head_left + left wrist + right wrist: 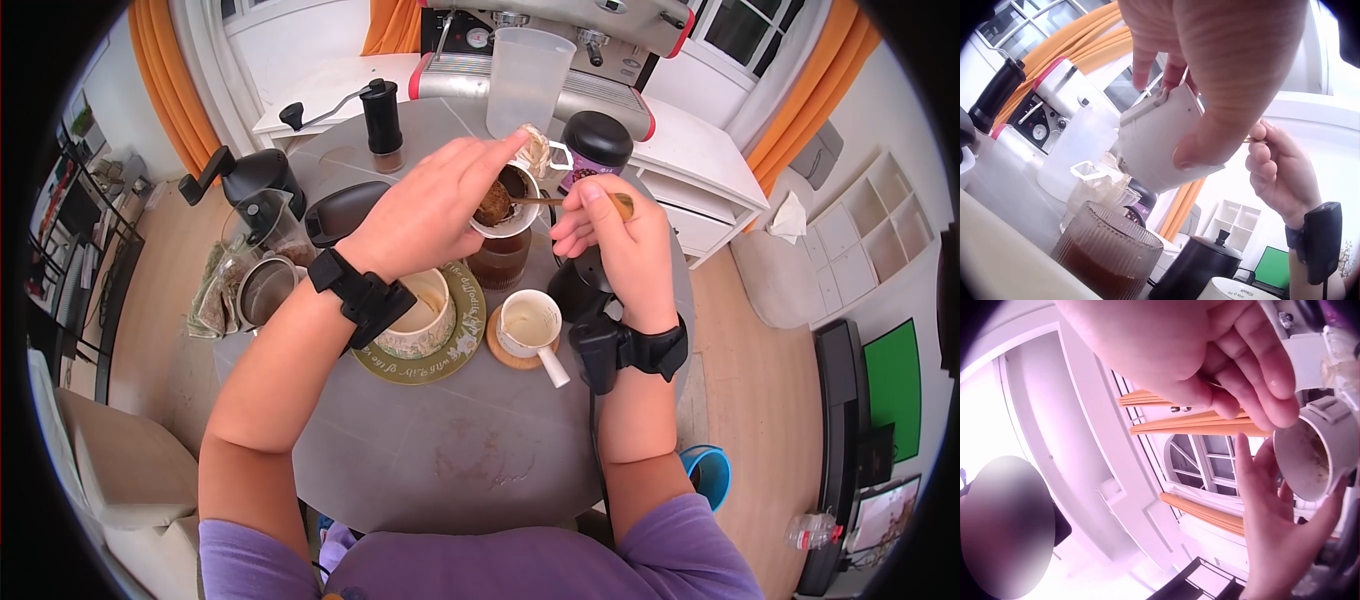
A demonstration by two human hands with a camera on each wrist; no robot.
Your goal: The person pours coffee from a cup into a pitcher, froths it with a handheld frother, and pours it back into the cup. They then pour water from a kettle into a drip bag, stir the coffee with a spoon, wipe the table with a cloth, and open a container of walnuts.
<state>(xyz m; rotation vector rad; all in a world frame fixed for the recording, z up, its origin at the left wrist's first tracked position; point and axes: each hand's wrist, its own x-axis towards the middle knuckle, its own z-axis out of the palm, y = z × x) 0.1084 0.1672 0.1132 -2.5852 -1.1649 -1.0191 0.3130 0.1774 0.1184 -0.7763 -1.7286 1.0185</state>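
Note:
My left hand (pixel 425 210) grips a white cup (pixel 1157 140), tilted above a ribbed glass (pixel 1110 250) that holds brown liquid. Brown, grainy matter (pixel 493 203) lies inside the cup. In my right hand (pixel 625 245) is the handle of a thin spoon (pixel 535 201), its far end reaching into the cup's mouth. The right wrist view shows the cup's open mouth and residue on its inner wall (pixel 1297 456). Below, a small white handled cup (pixel 530 325) stands on a round wooden coaster, beside a patterned bowl (pixel 415 335) on a green plate (pixel 465 345).
A black kettle (pixel 580 287) stands by my right wrist. Behind are a black-lidded jar (pixel 597 140), a clear plastic pitcher (pixel 528 80) and an espresso machine (pixel 570 95). At left are a hand grinder (pixel 382 120), a black-lidded pot (pixel 265 180) and a metal container (pixel 268 290).

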